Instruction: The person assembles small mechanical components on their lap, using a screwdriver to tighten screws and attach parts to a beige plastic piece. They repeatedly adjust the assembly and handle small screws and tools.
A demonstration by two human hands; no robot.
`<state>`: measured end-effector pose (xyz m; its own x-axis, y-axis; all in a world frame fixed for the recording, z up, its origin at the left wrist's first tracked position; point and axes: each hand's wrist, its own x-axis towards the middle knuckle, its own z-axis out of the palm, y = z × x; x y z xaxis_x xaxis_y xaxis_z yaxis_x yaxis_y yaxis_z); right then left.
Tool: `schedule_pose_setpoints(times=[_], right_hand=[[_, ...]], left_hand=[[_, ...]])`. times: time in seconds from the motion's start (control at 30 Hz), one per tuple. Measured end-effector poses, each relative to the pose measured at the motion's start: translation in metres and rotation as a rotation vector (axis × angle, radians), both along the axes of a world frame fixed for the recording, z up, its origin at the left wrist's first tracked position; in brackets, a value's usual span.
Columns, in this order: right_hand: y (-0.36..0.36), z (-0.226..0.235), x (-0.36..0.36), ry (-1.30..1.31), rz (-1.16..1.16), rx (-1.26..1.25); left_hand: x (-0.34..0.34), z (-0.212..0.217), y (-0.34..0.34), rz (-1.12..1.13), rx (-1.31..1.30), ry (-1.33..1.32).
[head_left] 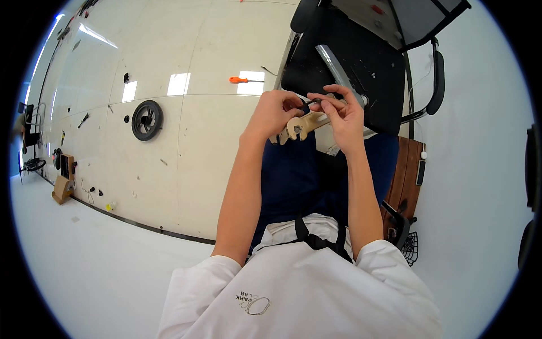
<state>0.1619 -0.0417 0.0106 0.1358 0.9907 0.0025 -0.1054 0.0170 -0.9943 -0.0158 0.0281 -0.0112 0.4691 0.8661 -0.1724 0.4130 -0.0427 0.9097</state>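
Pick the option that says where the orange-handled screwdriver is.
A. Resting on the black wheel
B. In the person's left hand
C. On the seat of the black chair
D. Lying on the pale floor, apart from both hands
D: the orange-handled screwdriver lies alone on the pale floor, clear of the left hand and right hand, which hold a tan wooden piece.

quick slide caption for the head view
Both hands, left hand and right hand, hold a small black part over a tan bracket.
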Motion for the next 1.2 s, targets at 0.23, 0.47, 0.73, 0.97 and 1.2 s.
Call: schedule_pose_setpoints(times=[0.23, 0.47, 0.73, 0.97, 1.2], right_hand=[[0.019, -0.022, 0.006, 0.629, 0.086, -0.114], [0.029, -0.001, -0.009, 0.314, -0.047, -0.254], [0.01, 0.004, -0.019, -0.135, -0.033, -0.042], [0.015, 0.01, -0.012, 0.026, -0.014, -0.165], [0.012, 0.006, -0.036, -0.194, -0.213, -0.157]], left_hand=[[-0.003, -0.001, 0.001, -0.062, -0.013, -0.021], [-0.016, -0.008, 0.005, 0.048, 0.063, 0.001], [-0.013, -0.009, 0.004, 0.089, 0.07, 0.032], [-0.012, -0.011, 0.005, 0.085, 0.09, 0.047], [-0.013, -0.013, 0.006, 0.082, 0.076, 0.051]])
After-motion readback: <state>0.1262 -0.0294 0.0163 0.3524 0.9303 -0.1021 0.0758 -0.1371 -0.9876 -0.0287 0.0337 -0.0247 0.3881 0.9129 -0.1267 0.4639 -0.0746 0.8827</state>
